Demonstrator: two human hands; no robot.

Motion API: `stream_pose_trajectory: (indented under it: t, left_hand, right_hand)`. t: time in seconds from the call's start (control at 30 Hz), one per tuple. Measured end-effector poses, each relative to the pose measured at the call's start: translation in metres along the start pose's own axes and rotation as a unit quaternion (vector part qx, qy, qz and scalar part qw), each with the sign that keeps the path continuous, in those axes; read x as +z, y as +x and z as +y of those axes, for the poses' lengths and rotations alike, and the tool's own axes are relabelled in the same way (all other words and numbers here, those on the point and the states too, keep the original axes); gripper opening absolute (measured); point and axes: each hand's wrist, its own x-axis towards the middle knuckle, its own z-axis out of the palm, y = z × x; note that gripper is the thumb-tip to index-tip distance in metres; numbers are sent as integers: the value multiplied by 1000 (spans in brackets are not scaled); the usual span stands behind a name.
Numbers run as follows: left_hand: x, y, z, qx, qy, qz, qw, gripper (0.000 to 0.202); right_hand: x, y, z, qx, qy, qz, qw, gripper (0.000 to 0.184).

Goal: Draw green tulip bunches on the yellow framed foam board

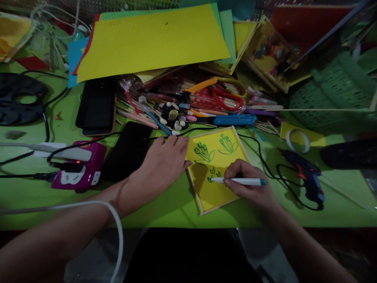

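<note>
My right hand pinches a white felt-tip marker with a green end. Its tip touches a yellow card edged with thin wooden sticks. Two green tulip drawings fill the card's upper half, and several small green petal shapes lie near the tip. My left hand rests flat beside the card's left edge, fingers stretched out and thumb at the frame. Under its wrist side lies a black phone.
Sticks, pebbles, scissors and a blue cutter crowd behind the card. A glue gun and tape roll lie right, near a green basket. At left sits a purple power socket; cables cross the table.
</note>
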Motion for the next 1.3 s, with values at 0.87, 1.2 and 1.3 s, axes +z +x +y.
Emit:
stream_pose_trajectory:
  t: [0.87,1.2,1.3]
  left_hand:
    - [4,-1,-2,6,11,12,1000,54]
    - [4,0,-2,-2,-3,10,1000,53]
    - [4,0,-2,-4,-6,10,1000,51]
  right_hand:
    - [-16,9,-4,-19,221,107,969,23]
    - [-6,22,1,20,244,63,968,25]
    - [-7,19,6,14,212,40,976,25]
